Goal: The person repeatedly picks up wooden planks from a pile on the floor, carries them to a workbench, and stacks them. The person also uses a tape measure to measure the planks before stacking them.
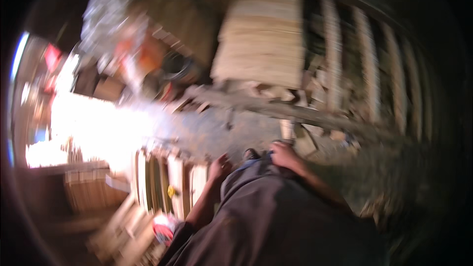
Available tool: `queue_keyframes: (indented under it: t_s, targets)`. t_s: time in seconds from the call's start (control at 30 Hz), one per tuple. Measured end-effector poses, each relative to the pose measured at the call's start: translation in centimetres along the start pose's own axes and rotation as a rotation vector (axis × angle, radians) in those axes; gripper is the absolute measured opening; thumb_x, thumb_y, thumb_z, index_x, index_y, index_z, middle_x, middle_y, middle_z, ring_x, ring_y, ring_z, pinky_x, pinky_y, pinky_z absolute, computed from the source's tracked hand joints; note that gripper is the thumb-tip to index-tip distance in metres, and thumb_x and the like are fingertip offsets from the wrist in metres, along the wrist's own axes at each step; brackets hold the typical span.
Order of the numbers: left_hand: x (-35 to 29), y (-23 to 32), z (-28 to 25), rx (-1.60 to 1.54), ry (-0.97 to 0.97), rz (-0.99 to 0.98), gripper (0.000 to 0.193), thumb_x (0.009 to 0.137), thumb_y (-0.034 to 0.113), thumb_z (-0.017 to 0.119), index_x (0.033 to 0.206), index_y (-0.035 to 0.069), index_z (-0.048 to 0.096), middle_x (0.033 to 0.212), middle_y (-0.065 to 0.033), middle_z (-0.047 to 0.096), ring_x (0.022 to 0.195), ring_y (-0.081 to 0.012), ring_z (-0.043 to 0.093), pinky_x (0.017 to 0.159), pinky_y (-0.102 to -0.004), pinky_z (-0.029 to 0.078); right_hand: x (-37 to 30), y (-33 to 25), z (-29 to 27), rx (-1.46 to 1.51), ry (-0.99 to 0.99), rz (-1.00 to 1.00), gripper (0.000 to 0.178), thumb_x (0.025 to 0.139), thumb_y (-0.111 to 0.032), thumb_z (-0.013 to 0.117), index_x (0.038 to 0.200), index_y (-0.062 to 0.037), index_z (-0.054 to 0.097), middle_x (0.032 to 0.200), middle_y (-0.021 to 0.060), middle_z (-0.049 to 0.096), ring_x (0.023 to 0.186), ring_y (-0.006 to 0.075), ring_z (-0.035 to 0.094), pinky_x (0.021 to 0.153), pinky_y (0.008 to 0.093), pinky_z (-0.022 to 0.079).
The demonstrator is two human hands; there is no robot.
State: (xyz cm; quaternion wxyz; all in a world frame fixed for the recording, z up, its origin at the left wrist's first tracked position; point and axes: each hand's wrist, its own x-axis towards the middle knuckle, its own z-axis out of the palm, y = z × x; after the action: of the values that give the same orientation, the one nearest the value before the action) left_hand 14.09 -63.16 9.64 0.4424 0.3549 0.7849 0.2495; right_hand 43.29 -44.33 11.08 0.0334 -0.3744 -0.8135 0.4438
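The whole picture is smeared by motion. My left hand (220,167) hangs beside my body, nearest to the upright wooden pieces (177,180) on its left. My right hand (286,156) is low in front of my right side, its fingers looking curled but too blurred to read. A dark shoe (251,154) shows between the two hands. Just beyond the right hand is a small pale striped piece (287,129); whether the hand touches it I cannot tell. My dark garment (276,212) fills the lower middle.
Ahead lies a stack of pale boards (263,34), with a row of wooden slats (364,64) to its right. A long beam (276,106) runs across before them. Orange and clear plastic (140,51) lies at the far left, near glaring light. Lower left are stacked planks (118,231).
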Motion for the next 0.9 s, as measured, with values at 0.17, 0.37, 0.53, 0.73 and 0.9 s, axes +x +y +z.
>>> queue_keyframes:
  t_s: [0.17, 0.37, 0.53, 0.73, 0.9]
  targets:
    - [1.5, 1.8, 2.4, -0.051, 0.079, 0.042, 0.051, 0.086, 0.021, 0.062, 0.134, 0.003, 0.058, 0.121, -0.0257, 0.066, 0.113, -0.0435, 0.062, 0.098, -0.0469, 0.05, -6.0, 5.5, 0.6, -0.157, -0.11, 0.134, 0.045, 0.086, -0.013, 0.057, 0.129, -0.0017, 0.062, 0.12, 0.0241, 0.066, 0.11, 0.0408, 0.063, 0.094, 0.0469, 0.05]
    - [-3.6, -2.2, 4.8, -0.261, 0.309, -0.12, 0.047, 0.087, 0.021, 0.059, 0.131, 0.004, 0.061, 0.117, -0.0263, 0.067, 0.109, -0.0421, 0.064, 0.097, -0.0485, 0.05, -6.0, 11.0, 0.6, -0.182, -0.522, 0.16, 0.043, 0.087, -0.016, 0.06, 0.129, -0.0035, 0.062, 0.112, 0.0277, 0.068, 0.111, 0.0416, 0.064, 0.093, 0.0459, 0.05]
    - [-12.2, -7.4, 5.5, -0.322, 0.5, -0.409, 0.048, 0.087, 0.023, 0.06, 0.13, 0.004, 0.062, 0.122, -0.0241, 0.066, 0.114, -0.0404, 0.063, 0.102, -0.047, 0.049, -1.3, 0.5, -0.7, -0.348, -0.536, 0.172, 0.042, 0.089, -0.016, 0.059, 0.129, -0.002, 0.064, 0.114, 0.0263, 0.068, 0.113, 0.0395, 0.064, 0.095, 0.0429, 0.049]
    - [-20.5, -14.0, 8.1, -0.343, 0.786, -0.799, 0.052, 0.082, 0.023, 0.06, 0.131, 0.004, 0.062, 0.12, -0.0219, 0.068, 0.112, -0.038, 0.065, 0.099, -0.0444, 0.051, 6.4, 5.7, 1.6, -0.21, -0.52, 0.204, 0.044, 0.089, -0.018, 0.061, 0.129, 0.0024, 0.064, 0.126, 0.0219, 0.067, 0.119, 0.0324, 0.064, 0.103, 0.037, 0.046]
    - [-23.6, -17.2, 12.1, -0.234, 0.877, -0.936, 0.064, 0.083, 0.02, 0.062, 0.142, 0.002, 0.05, 0.146, -0.0238, 0.048, 0.136, -0.0403, 0.044, 0.116, -0.0458, 0.035, 6.2, 9.3, 2.8, -0.232, -0.605, 0.202, 0.045, 0.087, -0.012, 0.058, 0.129, 0.0034, 0.064, 0.127, 0.0217, 0.067, 0.118, 0.0295, 0.065, 0.102, 0.0355, 0.048]
